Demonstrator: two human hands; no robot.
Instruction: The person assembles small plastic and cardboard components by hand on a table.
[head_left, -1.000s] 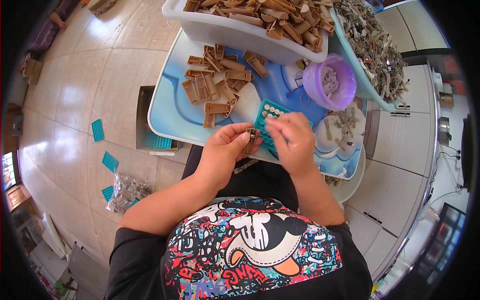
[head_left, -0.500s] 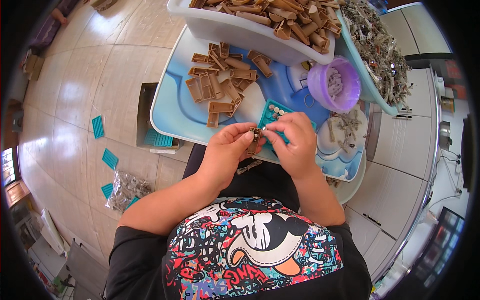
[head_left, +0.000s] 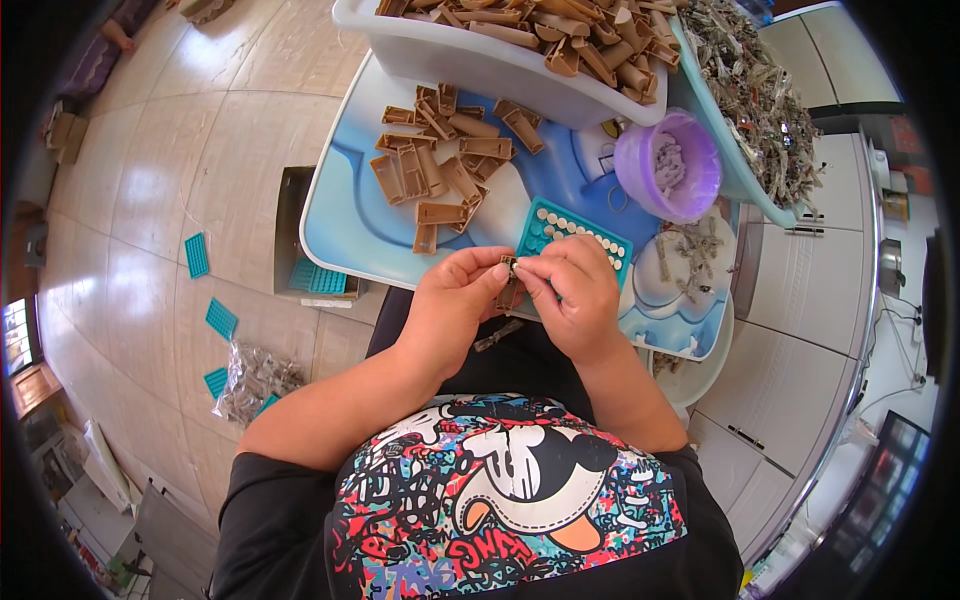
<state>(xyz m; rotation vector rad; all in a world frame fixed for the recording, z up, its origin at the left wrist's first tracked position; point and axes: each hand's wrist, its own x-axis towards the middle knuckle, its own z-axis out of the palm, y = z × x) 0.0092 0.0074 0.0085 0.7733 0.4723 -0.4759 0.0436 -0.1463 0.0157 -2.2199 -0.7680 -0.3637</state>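
Note:
My left hand (head_left: 445,308) is closed around a narrow brown plastic casing (head_left: 508,292), held upright over the table's near edge with its hollow side up. My right hand (head_left: 582,305) pinches a small round white piece (head_left: 514,267) against the casing's upper end; the fingertips partly hide it. Just beyond the right hand lies a teal tray (head_left: 536,243) with rows of small round white pieces in its pockets. Farther off to the left, several brown half-casings (head_left: 440,215) are heaped loosely on the blue and white table (head_left: 335,215).
A white bin (head_left: 500,82) of brown casings stands at the back. Right of it are a purple bucket (head_left: 690,205) and a light teal tub (head_left: 745,180) heaped with wired parts. Small parts (head_left: 688,262) lie at the table's right. Teal trays (head_left: 196,255) and a clear bag (head_left: 255,380) lie on the floor.
My right hand has moved slightly left and down, bringing the small round piece onto the casing's upper end. More of the teal tray now shows. The left hand stays nearly still.

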